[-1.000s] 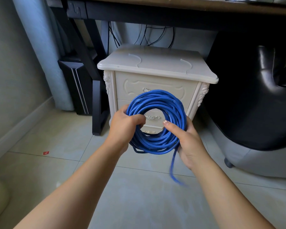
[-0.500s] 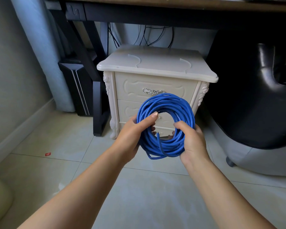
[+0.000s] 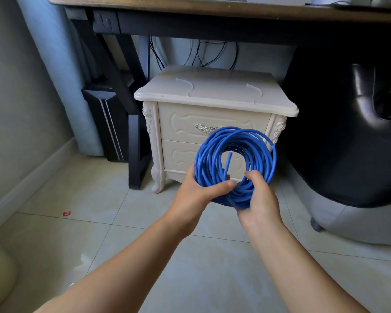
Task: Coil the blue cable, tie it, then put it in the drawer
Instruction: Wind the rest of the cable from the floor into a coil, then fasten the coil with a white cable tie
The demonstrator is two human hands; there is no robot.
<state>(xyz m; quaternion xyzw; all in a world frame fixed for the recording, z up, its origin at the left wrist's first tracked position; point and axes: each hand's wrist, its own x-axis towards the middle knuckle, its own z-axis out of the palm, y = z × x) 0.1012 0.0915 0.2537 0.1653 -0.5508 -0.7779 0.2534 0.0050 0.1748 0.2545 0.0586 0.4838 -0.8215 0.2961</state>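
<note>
Under the desk [image 3: 212, 10], over pale floor tiles [image 3: 190, 267], your left hand [image 3: 196, 195] and right hand [image 3: 257, 197] both curl around the bottom of the blue cable [image 3: 265, 159], coiled into a ring. Its loose end [image 3: 228, 162] pokes through the middle, so tying looks unfinished; the nightstand drawers [image 3: 181, 123] behind are closed.

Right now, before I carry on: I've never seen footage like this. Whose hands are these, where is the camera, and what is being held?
There is no machine: a person wears one camera on the head, looking forward and down. The left hand and right hand both grip the lower part of a coiled blue cable, held up before a cream cabinet under a desk. Both drawers are shut. One cable end pokes into the coil's middle; no tie shows.
</note>
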